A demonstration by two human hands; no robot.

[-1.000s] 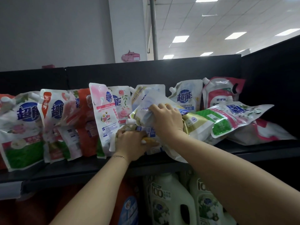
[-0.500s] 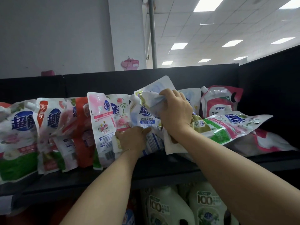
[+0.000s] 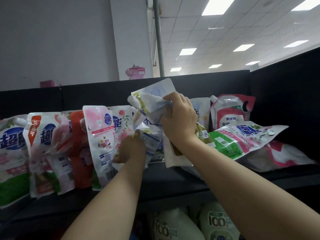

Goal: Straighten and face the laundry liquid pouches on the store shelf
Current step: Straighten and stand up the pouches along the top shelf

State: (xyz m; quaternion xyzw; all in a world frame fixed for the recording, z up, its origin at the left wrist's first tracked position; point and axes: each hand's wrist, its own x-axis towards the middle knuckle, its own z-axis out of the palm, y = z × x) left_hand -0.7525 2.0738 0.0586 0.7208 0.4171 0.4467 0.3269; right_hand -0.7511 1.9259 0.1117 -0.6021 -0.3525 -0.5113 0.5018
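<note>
White-and-blue film, soft and badly creased: the pale pouch (image 3: 152,101) is off the shelf (image 3: 173,177) and raised above the row. Its upper part is bunched inside the curled fingers (image 3: 174,98) of the right hand (image 3: 180,120). Just below those fingers, the left hand (image 3: 131,149) pinches a second white pouch (image 3: 151,137) by its crumpled edge, thumb on top. The base of that pouch is hidden behind the hand.

Risks, as judged:
- The pale pouch hangs from one gathered handful. Liquid sagging away from the fingers could pull the slick film free and drop it onto the shelf.
- Crushing the film this tightly may strain a seam. No leak is visible.
- A pink-and-white pouch (image 3: 100,135) stands just left of the left fingers, touching the hand. A careless nudge could topple it into the upright row beyond.
- Right of the right fingers, a green-and-pink pouch (image 3: 242,137) lies flat across another pouch, close to the forearm. A sweep of that arm could drag it over the shelf edge toward the bottles (image 3: 173,227) below.
</note>
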